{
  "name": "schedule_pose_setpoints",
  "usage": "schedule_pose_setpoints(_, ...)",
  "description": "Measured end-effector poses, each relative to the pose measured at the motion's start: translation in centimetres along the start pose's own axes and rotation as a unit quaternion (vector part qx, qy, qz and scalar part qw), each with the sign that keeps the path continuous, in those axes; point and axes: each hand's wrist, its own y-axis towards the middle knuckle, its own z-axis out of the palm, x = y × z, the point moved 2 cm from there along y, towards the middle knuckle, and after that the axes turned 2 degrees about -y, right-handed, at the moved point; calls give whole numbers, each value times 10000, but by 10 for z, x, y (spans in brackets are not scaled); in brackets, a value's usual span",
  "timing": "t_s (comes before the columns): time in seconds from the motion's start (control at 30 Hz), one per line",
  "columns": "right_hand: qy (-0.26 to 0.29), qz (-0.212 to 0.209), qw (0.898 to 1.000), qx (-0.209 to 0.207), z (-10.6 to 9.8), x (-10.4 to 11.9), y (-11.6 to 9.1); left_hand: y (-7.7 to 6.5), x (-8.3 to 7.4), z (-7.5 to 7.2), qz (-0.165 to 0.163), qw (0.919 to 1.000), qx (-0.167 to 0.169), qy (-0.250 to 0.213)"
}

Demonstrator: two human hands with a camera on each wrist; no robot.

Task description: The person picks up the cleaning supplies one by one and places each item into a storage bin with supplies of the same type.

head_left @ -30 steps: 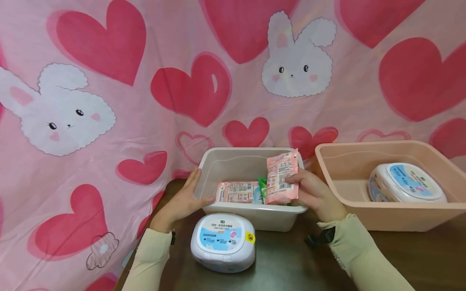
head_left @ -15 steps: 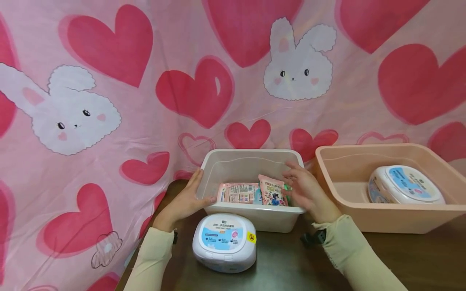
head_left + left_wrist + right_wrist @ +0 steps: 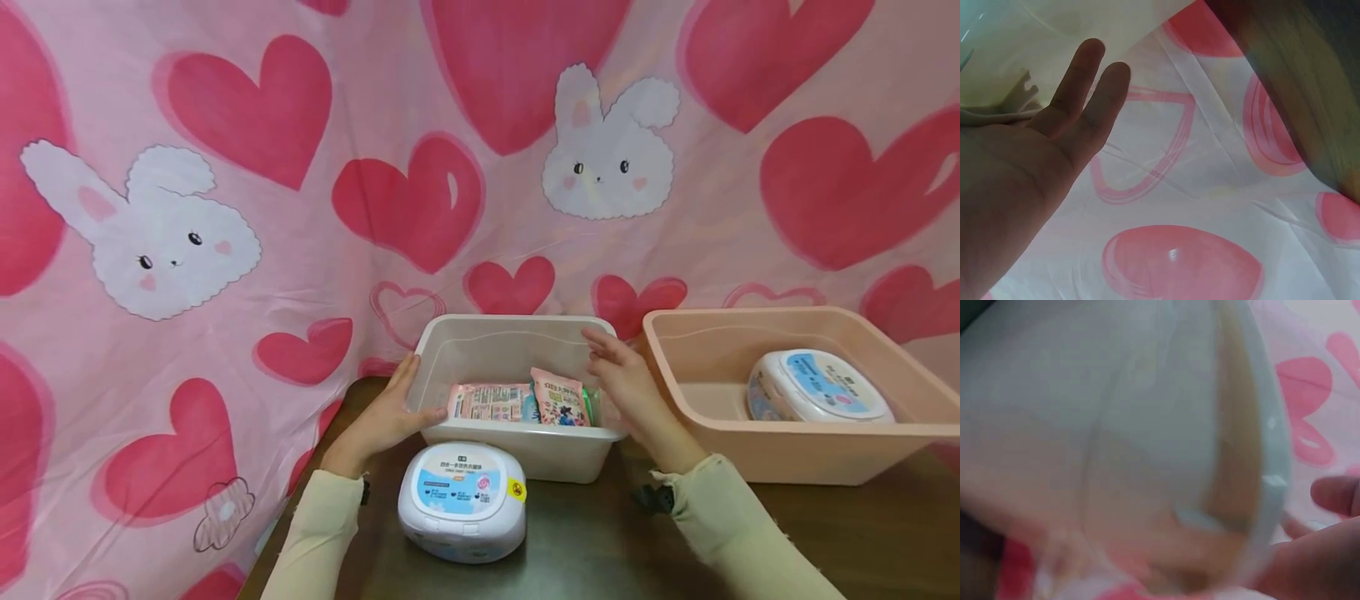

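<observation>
The light grey plastic bin point(image 3: 517, 454) stands in the middle of the table. My left hand point(image 3: 375, 421) rests against its left end, fingers straight along the outer wall and thumb at the front rim. The left wrist view shows two straight fingers point(image 3: 1094, 109) beside the bin wall. My right hand point(image 3: 626, 383) is at the bin's right end with relaxed fingers and nothing in them. Inside the bin lie a pink packet with small print point(image 3: 487, 402), a pink packet with a floral picture point(image 3: 561, 398), and a green packet point(image 3: 588, 406) partly hidden behind it.
A white tub with a blue label point(image 3: 462, 504) stands in front of the grey bin. To the right, a peach bin point(image 3: 780, 454) holds a similar white tub point(image 3: 821, 387). A pink heart-and-rabbit cloth point(image 3: 420, 83) hangs behind the dark table point(image 3: 585, 550).
My right hand has let go of a pink packet, which now lies on the right in the grey bin. That hand has drawn back to the bin's right rim; my left hand stays in place.
</observation>
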Motion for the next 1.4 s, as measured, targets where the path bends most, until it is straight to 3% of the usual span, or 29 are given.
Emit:
schedule_pose_setpoints(0.13, -1319, -480, 9898, 240, -10, 6, -14, -1, 0, 3, 36, 9999, -115, -33)
schedule_pose_setpoints(0.27, -2393, -700, 9676, 393, -18, 7, -27, -4, 0, 5, 1, 9997, -242, -87)
schedule_pose_setpoints(0.37, -2898, -1030, 9508, 363, -23, 6, -35, -5, -1, 5, -25, 9994, -326, -71)
schedule_pose_setpoints(0.6, -3055, -1256, 9436, 240, -34, 3, -49, -9, -2, 7, -152, 9986, -494, 117)
schedule_pose_setpoints(0.77, -3698, -1786, 9117, 90, -44, 2, -56, -13, -3, 9, -249, 9972, -626, 335)
schedule_pose_setpoints(0.9, -4249, -1905, 8849, 66, -56, 2, -62, -18, -5, 11, -292, 9941, -739, 740)
schedule_pose_setpoints(1.13, -4883, -1547, 8587, 172, -80, -7, -70, -29, -7, 15, -166, 9881, -854, 1267)
schedule_pose_setpoints(1.4, -5387, -1752, 8241, 11, -121, -18, -73, -43, -9, 16, -9, 9882, -826, 1292)
